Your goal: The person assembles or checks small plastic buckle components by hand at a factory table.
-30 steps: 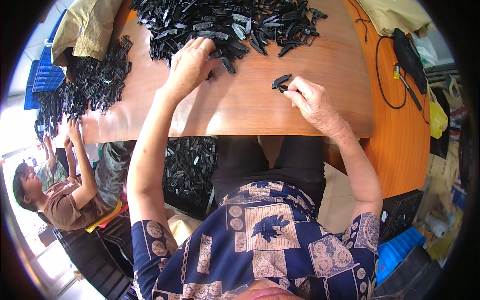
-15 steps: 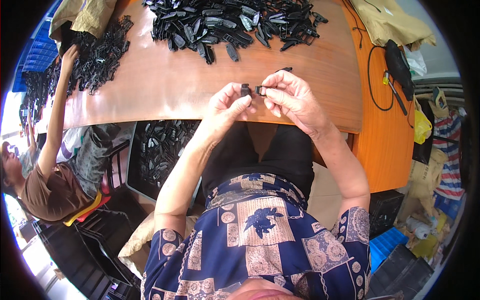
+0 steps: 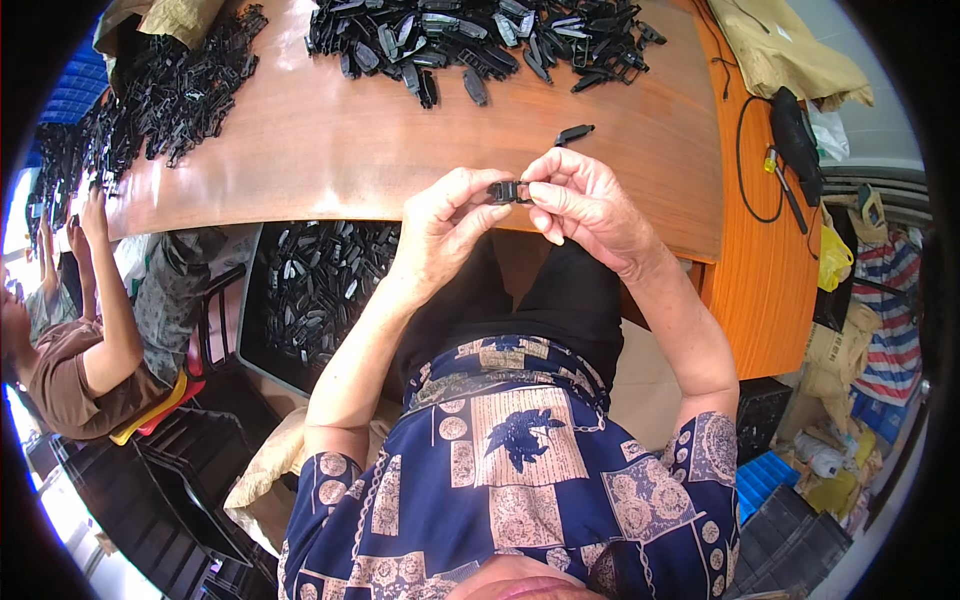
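Above my lap, near the table's front edge, both hands work on small black plastic clip-like pieces [image 3: 505, 191]. My left hand [image 3: 440, 220] pinches one piece between thumb and fingers. With thumb and forefinger my right hand [image 3: 585, 200] grips another slim black piece, mostly covered by its fingers. The two pieces meet end to end between the hands; whether they are locked together I cannot tell. Just beyond my right hand lies a single loose black piece [image 3: 574, 134] on the table [image 3: 330, 185]. A large heap of similar black pieces [image 3: 440, 50] spreads farther back.
A black tray [image 3: 250, 290] full of black parts stands below the table edge at left. Another heap [image 3: 195, 90] lies far left, where a co-worker's hand [image 3: 95, 212] is. On the right are a cable [image 3: 740, 165], a dark tool [image 3: 796, 205] and a sack [image 3: 800, 50].
The pieces, apart before, have come together between my hands. The co-worker's raised arm has drawn back from the far sack toward the table's edge. The view has shifted slightly.
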